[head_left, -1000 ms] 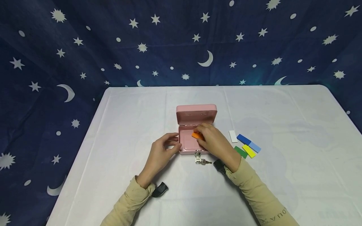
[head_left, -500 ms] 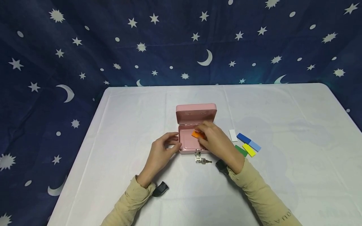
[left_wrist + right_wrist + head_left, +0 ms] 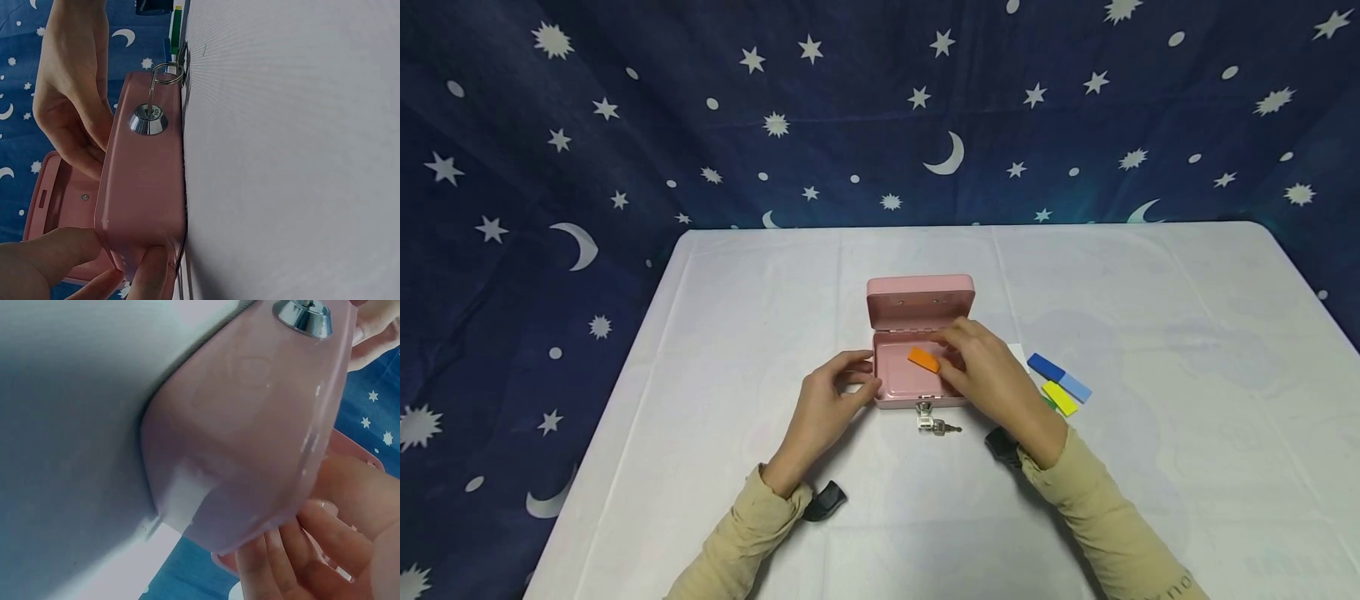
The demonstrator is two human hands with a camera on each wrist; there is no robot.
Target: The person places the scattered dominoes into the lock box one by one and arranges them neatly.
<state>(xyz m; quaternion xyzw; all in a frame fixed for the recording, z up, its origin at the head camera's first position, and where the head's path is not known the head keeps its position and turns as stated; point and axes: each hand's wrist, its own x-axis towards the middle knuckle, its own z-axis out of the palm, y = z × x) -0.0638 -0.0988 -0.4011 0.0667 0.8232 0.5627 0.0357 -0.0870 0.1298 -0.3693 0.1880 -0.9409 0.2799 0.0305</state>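
A small pink metal cash box (image 3: 895, 404) stands on the white-covered table with its lid (image 3: 921, 286) up. My left hand (image 3: 827, 404) holds its left side, thumb and fingers at the wall near the front corner. An orange block (image 3: 923, 359) lies inside the box. To the right of that block, my right hand (image 3: 996, 379) is over the box's right side, fingers parted from the block and partly hiding the right wall. In the left wrist view, a silver lock (image 3: 149, 119) sits in the front face, with a key ring (image 3: 167, 74) hanging from its key.
To the right of the box lie a dark blue block (image 3: 1047, 368), a light blue block (image 3: 1077, 389) and a yellow block (image 3: 1060, 399). A white block (image 3: 1017, 352) and a green block are mostly hidden by my right hand. A starry blue cloth (image 3: 850, 100) hangs behind the table.
My right hand has let go of the orange block and moved to the right. The block stays in the box. My left hand has not moved.
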